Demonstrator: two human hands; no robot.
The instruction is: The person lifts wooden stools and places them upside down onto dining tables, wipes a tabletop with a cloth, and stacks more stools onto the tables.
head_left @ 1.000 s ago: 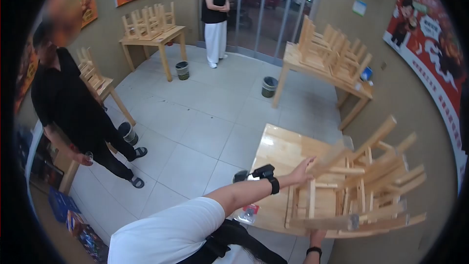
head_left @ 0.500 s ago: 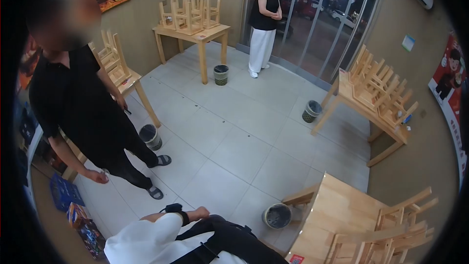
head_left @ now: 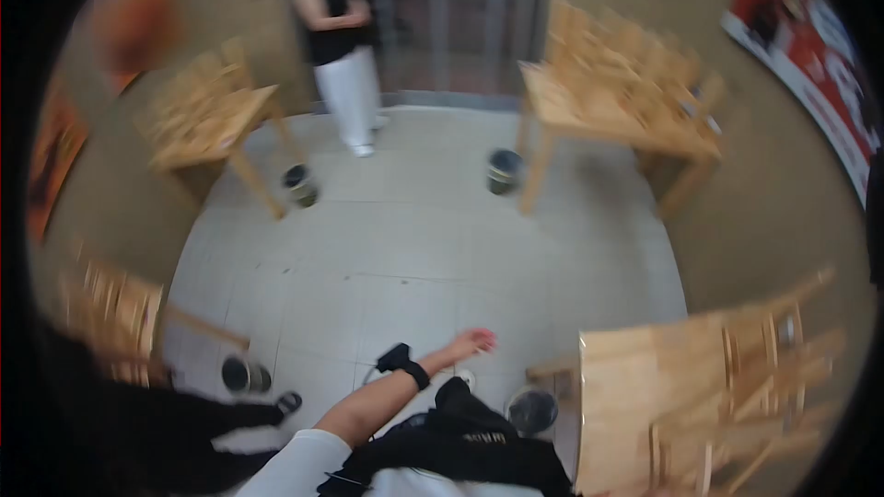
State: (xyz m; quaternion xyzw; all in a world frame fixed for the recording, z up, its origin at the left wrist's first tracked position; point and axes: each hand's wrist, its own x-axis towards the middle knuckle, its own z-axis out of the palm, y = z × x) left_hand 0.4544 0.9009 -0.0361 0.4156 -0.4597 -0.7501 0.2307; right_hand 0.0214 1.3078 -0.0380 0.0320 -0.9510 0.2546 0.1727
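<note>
My left hand (head_left: pixel 474 342) is held out over the floor in front of my body, left of the nearest table. Motion smears its fingers, so their pose is unclear, and no object shows in it. A black strap with a small device (head_left: pixel 401 364) sits on that wrist. The nearest wooden table (head_left: pixel 622 387) is at the lower right, bearing upturned wooden stools (head_left: pixel 755 368). Between my legs and this table stands a bin (head_left: pixel 532 410). My right hand is out of view.
Another table (head_left: pixel 589 115) with stools is at the back right, a bin (head_left: pixel 503 172) beside it. More stools lie on a back-left table (head_left: pixel 221 133), near a bin (head_left: pixel 300 186). One person (head_left: pixel 341 46) stands by the glass doors; another in black (head_left: pixel 138 423) is at lower left, near a bin (head_left: pixel 246 374).
My left hand, on the stools a second ago, is off them and now extended over the floor. My right hand has left the view. The camera view has turned right since the middle frame.
</note>
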